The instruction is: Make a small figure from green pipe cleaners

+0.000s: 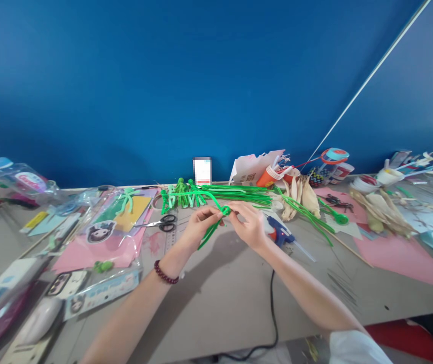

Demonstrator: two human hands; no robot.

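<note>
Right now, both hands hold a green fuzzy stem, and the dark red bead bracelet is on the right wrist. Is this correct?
Not quite: the head view shows the bead bracelet on the left wrist. The left hand and right hand do hold a green fuzzy stem.

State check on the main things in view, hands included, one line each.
Left hand, pinching the green pipe cleaner.
Right hand, pinching it too.
Green pipe cleaner, looped at the fingertips.
Scissors, lying on the table; blade opening unclear.
Glue gun, lying down, glue stick protruding; power unclear.
Plastic bottle, capped, tilted.
Orange cup, tilted.
Green stems, bunched, lying nearly straight.
</note>
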